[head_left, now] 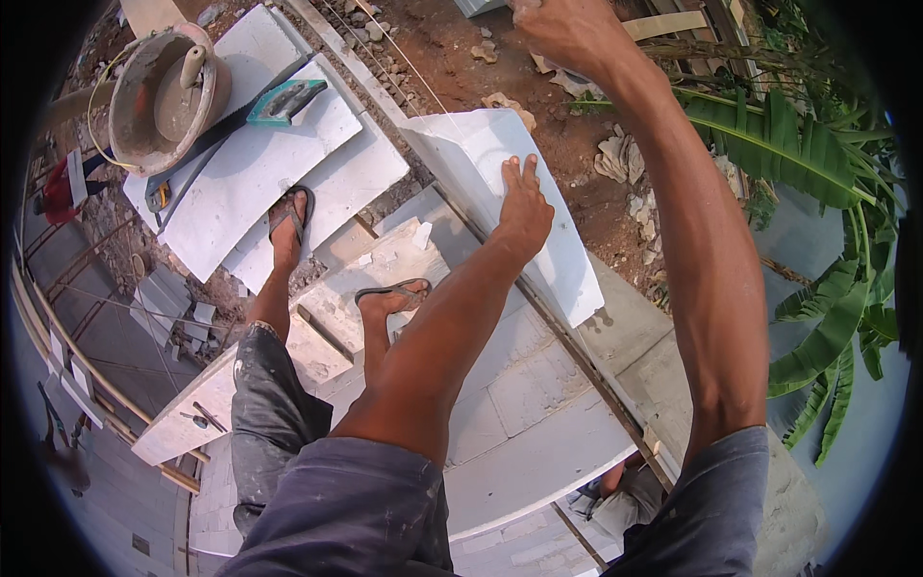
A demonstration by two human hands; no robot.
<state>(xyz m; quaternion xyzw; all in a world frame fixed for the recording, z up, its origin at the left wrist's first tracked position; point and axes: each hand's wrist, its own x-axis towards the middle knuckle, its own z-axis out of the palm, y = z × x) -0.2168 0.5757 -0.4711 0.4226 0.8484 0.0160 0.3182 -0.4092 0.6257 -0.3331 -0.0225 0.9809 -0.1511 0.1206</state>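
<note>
A white, lightweight-looking building block [562, 240] stands on the wall top in front of me, its upper face sunlit. My left hand [527, 207] lies on that face with its fingers stretched out. Farther off, my right hand [567, 38] reaches to the upper edge of the view. Its fingers are curled and partly cut off, so whatever they hold is hidden. A pale grey thing [478, 6] shows just left of it. From the far side a taut string [409, 62] runs to the block's far end.
On white slabs [332, 120] at the left are a mortar bucket [204, 106] with a handled tool in it and a handsaw [286, 102]. My sandaled feet stand on a slab and a mortar-stained plank [327, 356]. Banana leaves [793, 144] hang at right. A person [625, 495] is below.
</note>
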